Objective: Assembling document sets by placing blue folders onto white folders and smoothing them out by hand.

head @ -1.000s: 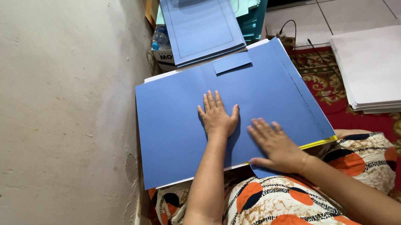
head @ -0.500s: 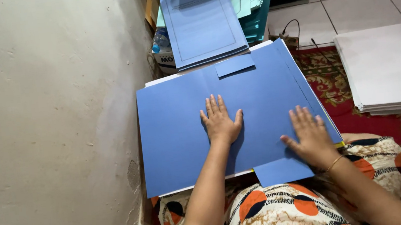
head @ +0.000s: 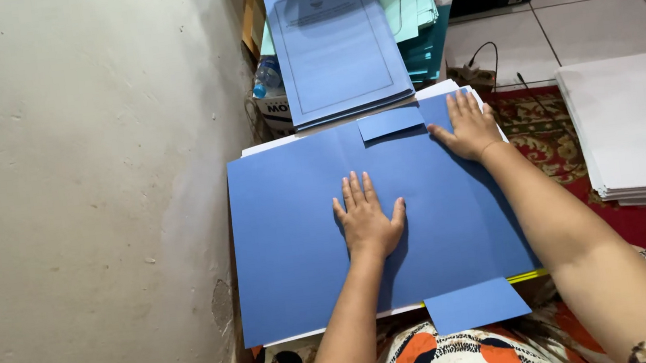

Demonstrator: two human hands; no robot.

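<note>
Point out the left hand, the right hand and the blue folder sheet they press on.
left hand (head: 366, 221), head view, back of hand.
right hand (head: 469, 128), head view, back of hand.
blue folder sheet (head: 289, 242), head view, bare left half.

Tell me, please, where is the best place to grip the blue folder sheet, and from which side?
Probably the near flap: it juts past the blue sheet's front edge toward the person, so fingers could pinch it from the near side. The rest lies flat, with the left hand pressing its middle and the right hand near the far corner.
</note>
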